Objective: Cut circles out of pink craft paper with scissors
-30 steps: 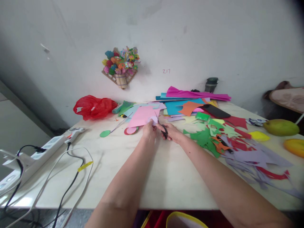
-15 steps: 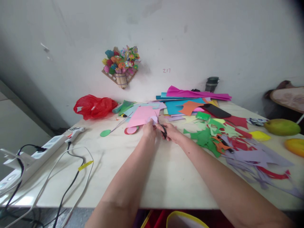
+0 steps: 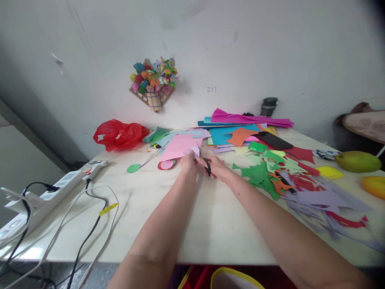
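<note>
My left hand (image 3: 188, 161) is closed on a pink paper sheet (image 3: 177, 146), with a small pale lilac paper piece (image 3: 194, 151) lying over it at the fingertips. Black-handled scissors (image 3: 207, 165) are in my right hand (image 3: 215, 167), its fingers wrapped round the handles. The blades point away from me, up against the right edge of the lilac piece. Left of my hands lie pink and red paper circles (image 3: 166, 165) and a green paper circle (image 3: 133, 168). How far the blades are apart is too small to tell.
Paper scraps (image 3: 261, 176) cover the table's right side, near a black phone (image 3: 275, 140), a green mango (image 3: 357, 161) and a yellow one (image 3: 374, 186). A red plastic bag (image 3: 120, 135) sits at the back left. A power strip (image 3: 45, 200) and cables (image 3: 104, 208) occupy the left.
</note>
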{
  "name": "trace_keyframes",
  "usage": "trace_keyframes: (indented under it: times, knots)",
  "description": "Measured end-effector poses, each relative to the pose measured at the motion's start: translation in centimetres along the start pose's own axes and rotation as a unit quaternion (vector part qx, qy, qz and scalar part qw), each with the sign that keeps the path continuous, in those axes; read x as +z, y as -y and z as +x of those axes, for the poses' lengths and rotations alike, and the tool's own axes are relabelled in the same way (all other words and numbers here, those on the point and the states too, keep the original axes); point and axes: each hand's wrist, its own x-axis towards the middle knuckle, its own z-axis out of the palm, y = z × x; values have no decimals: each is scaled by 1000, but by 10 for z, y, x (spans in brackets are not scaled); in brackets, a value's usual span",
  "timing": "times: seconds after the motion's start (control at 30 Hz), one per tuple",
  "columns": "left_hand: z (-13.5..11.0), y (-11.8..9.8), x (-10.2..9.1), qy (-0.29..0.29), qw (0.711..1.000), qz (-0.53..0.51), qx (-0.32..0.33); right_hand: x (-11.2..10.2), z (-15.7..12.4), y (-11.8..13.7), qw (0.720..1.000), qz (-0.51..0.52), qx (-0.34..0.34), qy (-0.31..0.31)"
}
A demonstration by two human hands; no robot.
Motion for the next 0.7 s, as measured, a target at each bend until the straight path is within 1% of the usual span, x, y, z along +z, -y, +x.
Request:
trace_keyframes:
  times: [0.1, 0.2, 0.43, 0.7]
  knots:
    - [0, -1, 1, -18, 999, 36, -11, -1, -3, 3, 1000, 5, 9, 2]
    - [1, -3, 2, -25, 999, 39, -18, -2, -2, 3, 1000, 10, 16, -1]
    - [1, -4, 2, -19, 999, 32, -17, -2, 0, 0, 1000, 11, 16, 0]
    - [1, -5, 2, -26, 998, 52, -13, 0, -5, 7, 999, -10, 41, -16]
